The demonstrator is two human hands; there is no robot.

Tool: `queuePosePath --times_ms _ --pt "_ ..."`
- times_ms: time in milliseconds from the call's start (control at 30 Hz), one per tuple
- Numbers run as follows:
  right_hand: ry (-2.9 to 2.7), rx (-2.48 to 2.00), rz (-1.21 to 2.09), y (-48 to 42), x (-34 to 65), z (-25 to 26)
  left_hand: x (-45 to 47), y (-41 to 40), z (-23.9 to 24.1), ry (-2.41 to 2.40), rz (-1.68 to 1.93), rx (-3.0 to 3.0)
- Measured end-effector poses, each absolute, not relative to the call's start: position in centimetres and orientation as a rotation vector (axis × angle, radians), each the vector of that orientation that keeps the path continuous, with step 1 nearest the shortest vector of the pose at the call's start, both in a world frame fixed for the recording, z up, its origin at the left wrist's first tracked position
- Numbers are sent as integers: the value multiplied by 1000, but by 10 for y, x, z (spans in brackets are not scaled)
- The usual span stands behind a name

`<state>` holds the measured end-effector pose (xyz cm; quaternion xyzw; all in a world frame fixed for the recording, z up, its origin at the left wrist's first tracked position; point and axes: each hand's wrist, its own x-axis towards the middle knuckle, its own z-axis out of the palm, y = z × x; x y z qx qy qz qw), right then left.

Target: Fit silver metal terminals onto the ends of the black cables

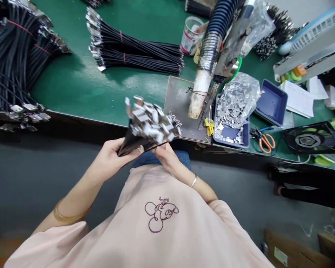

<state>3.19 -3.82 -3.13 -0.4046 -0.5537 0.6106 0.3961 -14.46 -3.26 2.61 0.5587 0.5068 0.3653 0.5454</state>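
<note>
A bundle of black cables (153, 123) with silvery metal connectors on the ends is held upright in front of my body, by the table's front edge. My left hand (111, 154) is wrapped round the bundle's left side, thumb across the front. My right hand (166, 156) grips it from the right and below; its fingertips are partly hidden behind the cables. The connector ends point up towards me and look slightly blurred. Two more bundles of black cables (139, 52), tied with red bands, lie on the green table (100, 89) beyond my hands.
A large heap of banded cables (13, 56) lies at the left. An extraction hose (205, 56) hangs over a grey board (180, 100). To the right are a blue tray (231, 139) of metal pieces, orange-handled pliers (265, 143), a dark tray (272, 102) and a black fan (312, 137).
</note>
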Motion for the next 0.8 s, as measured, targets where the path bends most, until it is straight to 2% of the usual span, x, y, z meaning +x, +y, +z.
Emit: queuePosePath --times_ms 200,467,633,800 --pt "-956 -858 1653 -37 30 -6 -142 -31 21 1267 918 1199" --pt "-681 -781 1660 -45 38 -3 -135 -20 13 1359 704 1310" --pt "-410 -753 1692 -48 50 -7 -143 38 34 1335 675 1242" --pt "-239 -737 1742 -27 61 0 -118 114 46 1439 376 1622"
